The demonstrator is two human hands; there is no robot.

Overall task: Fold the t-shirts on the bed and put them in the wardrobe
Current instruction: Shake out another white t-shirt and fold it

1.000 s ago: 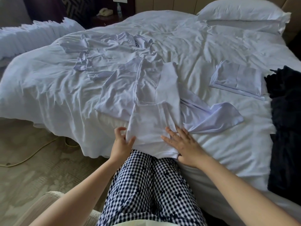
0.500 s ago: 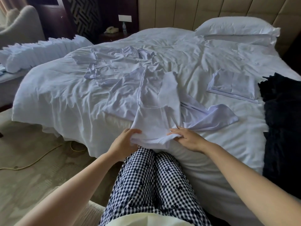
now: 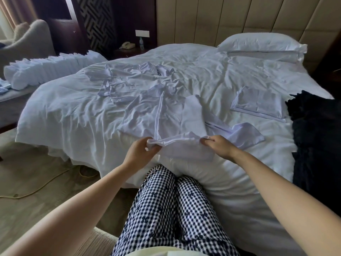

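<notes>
A white t-shirt (image 3: pixel 184 117) lies on the bed (image 3: pixel 212 74) right in front of me, its sides folded inward. My left hand (image 3: pixel 140 152) pinches the left end of its bottom hem, and my right hand (image 3: pixel 219 146) pinches the right end. The hem is lifted off the sheet and doubled back over the shirt's lower part. Other unfolded white t-shirts (image 3: pixel 132 85) are spread further back on the left. One folded white t-shirt (image 3: pixel 258 102) rests on the right half of the bed. No wardrobe is in view.
Dark clothing (image 3: pixel 317 137) is heaped on the bed's right edge. A pillow (image 3: pixel 262 45) leans at the headboard. A row of folded white items (image 3: pixel 48 69) sits on a bench to the left. An armchair (image 3: pixel 25 41), a nightstand phone (image 3: pixel 127 45) and a floor cable (image 3: pixel 44 185) are beyond.
My hands went from resting flat on the shirt's bottom edge to pinching the hem and lifting it up and back toward the shirt's middle. The head camera tilted upward.
</notes>
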